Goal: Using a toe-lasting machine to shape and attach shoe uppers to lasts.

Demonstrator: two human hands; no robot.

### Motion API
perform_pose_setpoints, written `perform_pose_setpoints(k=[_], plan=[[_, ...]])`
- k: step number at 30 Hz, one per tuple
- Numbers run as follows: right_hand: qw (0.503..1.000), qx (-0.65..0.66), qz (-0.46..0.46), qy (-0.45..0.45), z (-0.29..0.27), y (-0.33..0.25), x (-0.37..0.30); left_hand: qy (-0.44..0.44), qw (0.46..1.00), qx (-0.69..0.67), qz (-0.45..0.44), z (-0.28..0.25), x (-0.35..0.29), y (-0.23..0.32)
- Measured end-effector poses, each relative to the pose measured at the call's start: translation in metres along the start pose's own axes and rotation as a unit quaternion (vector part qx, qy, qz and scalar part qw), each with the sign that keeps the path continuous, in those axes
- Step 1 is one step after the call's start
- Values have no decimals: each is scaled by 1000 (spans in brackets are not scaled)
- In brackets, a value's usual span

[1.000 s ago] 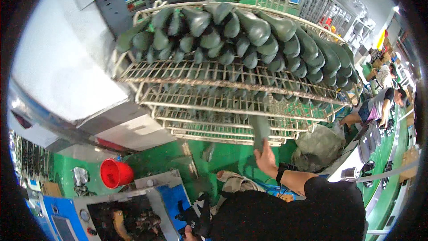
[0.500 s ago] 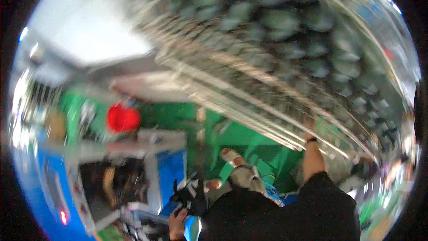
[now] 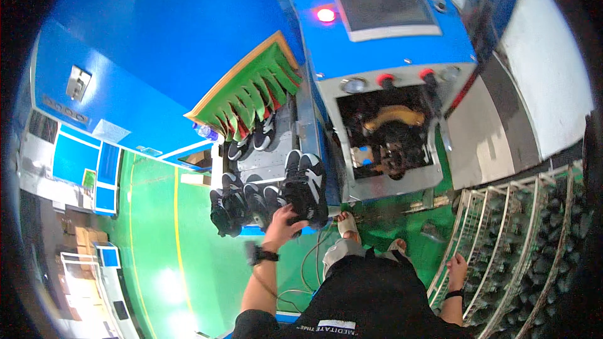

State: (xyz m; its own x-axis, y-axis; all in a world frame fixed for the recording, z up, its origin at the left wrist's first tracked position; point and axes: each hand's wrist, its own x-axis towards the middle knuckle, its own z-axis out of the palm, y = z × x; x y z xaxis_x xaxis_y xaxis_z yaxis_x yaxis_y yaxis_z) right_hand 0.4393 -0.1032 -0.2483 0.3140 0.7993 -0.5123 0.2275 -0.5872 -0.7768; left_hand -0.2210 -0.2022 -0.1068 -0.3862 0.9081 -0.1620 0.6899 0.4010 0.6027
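Note:
My left hand is closed at the heel end of a pair of black shoes with white trim and white toes, its thumb stretched out to the right. The pair is at the near end of a grey conveyor. Beside it on the left stand several more black shoes. Two shoes sit farther back, near a green strip curtain. My right hand, fingers loosely bent and nothing visible in them, hangs by a pale wire rack on the right.
A blue machine with a screen, a red light and an open dark bay stands ahead. A large blue cabinet adjoins the curtain. The rack's tiers hold many dark rounded objects. A hose lies on the green floor near my feet.
My view has swung from the rack to the conveyor and machine. My right hand has drawn back from among the rack's bars. My left hand, with black shoes, has moved forward to the conveyor end.

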Motion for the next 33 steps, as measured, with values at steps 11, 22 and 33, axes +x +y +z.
perform_pose_setpoints(k=[11,22,33], plan=[[947,155,-18,-281,70,-69,110,18,999,-17,-32,-14,72,58],[859,-372,-125,-330,198,-146,133,236,888,-316,-238,-67,-265,94],[725,-396,-188,-531,221,-187,92,486,587,75,-643,36,-657,145]])
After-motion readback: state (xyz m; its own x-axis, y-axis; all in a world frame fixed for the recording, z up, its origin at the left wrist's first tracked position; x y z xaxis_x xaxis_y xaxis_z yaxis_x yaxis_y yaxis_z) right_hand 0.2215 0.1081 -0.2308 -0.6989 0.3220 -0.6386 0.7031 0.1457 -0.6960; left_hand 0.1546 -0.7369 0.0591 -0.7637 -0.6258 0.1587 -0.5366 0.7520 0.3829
